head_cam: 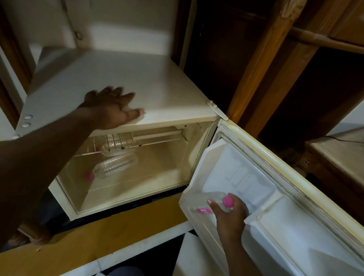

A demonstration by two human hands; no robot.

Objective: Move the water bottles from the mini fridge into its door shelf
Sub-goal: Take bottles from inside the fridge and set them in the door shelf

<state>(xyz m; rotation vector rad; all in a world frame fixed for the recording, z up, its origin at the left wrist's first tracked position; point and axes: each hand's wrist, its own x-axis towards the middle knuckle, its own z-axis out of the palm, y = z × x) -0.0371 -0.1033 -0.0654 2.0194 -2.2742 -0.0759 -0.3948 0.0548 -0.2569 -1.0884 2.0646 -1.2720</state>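
The cream mini fridge point(137, 78) stands open, its door point(280, 198) swung out to the right. My left hand point(112, 109) lies flat on the fridge's top front edge, fingers spread, holding nothing. My right hand point(229, 214) grips a clear water bottle with a pink cap point(215, 199) by its neck, down in the door shelf point(197, 216). Inside the fridge, a clear bottle with a pink cap point(114, 167) lies on its side on the floor. Another clear bottle point(117, 144) lies behind the wire rack above it.
A white wire rack point(103, 147) hangs at the upper left inside the fridge. Dark wooden furniture point(268, 57) stands behind the door. A wooden side table point(347, 162) is at the right. A yellow-brown step point(109, 234) runs below the fridge.
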